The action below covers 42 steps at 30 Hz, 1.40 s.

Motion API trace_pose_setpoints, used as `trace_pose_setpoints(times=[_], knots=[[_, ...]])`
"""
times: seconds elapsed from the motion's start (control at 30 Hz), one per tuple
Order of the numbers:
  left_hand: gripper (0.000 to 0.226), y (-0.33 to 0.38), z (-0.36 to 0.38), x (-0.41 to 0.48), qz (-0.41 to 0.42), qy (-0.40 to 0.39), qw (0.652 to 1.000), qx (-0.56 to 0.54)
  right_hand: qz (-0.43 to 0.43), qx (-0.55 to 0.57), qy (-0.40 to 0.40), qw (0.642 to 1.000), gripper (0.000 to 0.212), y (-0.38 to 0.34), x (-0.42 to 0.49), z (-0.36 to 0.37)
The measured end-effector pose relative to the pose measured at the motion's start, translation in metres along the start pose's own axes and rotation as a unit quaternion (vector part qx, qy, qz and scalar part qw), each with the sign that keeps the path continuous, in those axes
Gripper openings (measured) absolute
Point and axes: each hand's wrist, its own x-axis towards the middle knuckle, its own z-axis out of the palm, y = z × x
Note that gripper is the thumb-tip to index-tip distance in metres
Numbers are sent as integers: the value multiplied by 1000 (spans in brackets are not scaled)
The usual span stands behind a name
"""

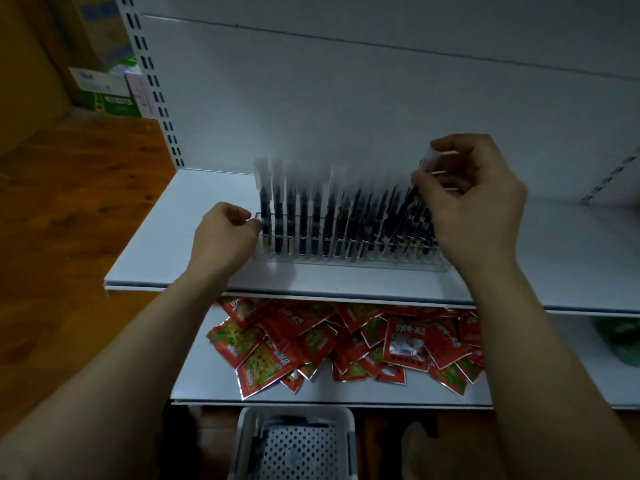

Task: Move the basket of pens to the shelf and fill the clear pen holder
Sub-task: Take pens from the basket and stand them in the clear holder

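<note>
The 3 o'clock end of the clear pen holder (346,259) is hidden behind my right hand (474,202), and the pen tops blur into the white wall. The holder stands on the shelf (166,251), packed with dark upright pens (303,220). My right fingers pinch one pen (427,162). My left hand (221,237) is curled at the holder's 9 o'clock end; I cannot tell if it grips. At 6 o'clock lie red packets (339,344), then the basket (294,415), cut off.

just the one head cam, wide-angle, looking forward and down, pretty close to the shelf (194,216) at arm's reach.
</note>
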Motion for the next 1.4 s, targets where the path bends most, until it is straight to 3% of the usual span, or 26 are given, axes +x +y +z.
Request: trace_pose_setpoints(times=[0.17,0.3,0.43,0.6,0.73,0.87,1.03,1.13,1.27,1.4], knots=[[17,-4,7,3,-9,-6,1000,-9,35,28,3,999,28,12,3,8],[16,-4,6,1,4,-1,1000,3,4,-34,-72,997,27,20,-10,12],[15,-7,3,-3,11,-6,1000,3,23,-94,-158,983,48,26,-26,13],[18,-10,-3,-13,11,3,1000,-4,51,-85,-157,983,62,24,-36,5],[19,-12,-10,-37,32,16,999,-19,58,-76,-138,986,46,16,-50,-1],[18,-17,-15,-74,40,-16,999,-26,101,-62,-205,972,27,6,-70,2],[16,-44,-9,-110,35,-58,998,1,117,-117,-386,908,25,-5,-102,15],[20,-75,0,-118,20,-121,985,118,112,-154,-467,864,30,2,-124,35],[31,-116,8,-127,-10,-259,927,271,115,-184,-557,801,28,33,-165,71],[39,-161,18,-146,-22,-312,874,373,131,-231,-647,715,29,76,-224,100]])
